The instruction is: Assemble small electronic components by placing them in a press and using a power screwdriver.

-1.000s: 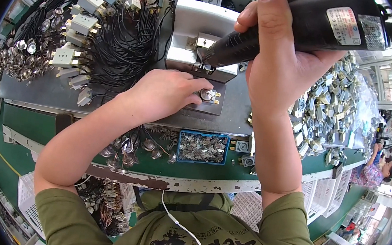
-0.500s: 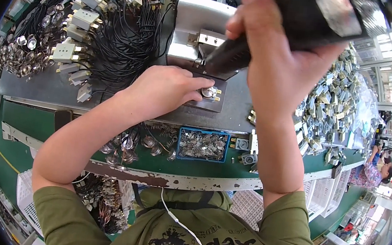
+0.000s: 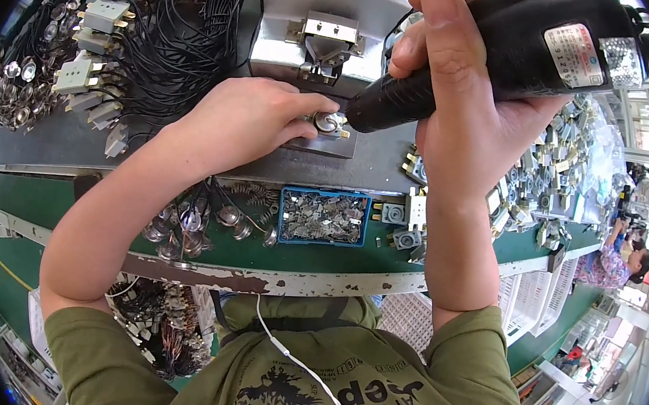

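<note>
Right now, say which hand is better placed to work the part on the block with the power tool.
Likely the right hand: it holds the power tool, nose beside the part the left hand touches.

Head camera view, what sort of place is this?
Probably a factory assembly workshop. A bundle of black wires and a heap of plug-like pieces lie on the bench, a blue tray holds small metal parts, and the right hand grips a black handheld tool.
</note>
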Demonstrator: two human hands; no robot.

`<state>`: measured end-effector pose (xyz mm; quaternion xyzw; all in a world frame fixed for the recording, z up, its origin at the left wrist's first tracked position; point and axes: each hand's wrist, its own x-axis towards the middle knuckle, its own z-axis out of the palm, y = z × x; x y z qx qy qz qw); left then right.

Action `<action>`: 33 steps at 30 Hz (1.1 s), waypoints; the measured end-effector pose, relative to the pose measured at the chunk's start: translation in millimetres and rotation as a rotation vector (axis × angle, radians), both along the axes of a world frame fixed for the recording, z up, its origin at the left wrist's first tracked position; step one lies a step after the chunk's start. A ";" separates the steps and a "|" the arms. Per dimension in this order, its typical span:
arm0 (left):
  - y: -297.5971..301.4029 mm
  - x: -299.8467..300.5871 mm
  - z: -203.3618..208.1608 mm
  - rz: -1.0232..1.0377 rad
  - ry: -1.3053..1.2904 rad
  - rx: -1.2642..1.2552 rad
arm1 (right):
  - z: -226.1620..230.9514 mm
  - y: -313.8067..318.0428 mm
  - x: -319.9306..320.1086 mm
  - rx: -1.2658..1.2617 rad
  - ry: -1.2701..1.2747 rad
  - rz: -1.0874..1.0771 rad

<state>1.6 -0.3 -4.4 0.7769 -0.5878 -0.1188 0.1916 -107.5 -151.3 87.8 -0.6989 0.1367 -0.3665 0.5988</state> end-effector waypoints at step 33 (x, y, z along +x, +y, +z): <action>3.8 -3.2 -9.7 -0.038 -0.162 -0.127 | -13.2 5.4 1.3 -0.059 -0.150 0.294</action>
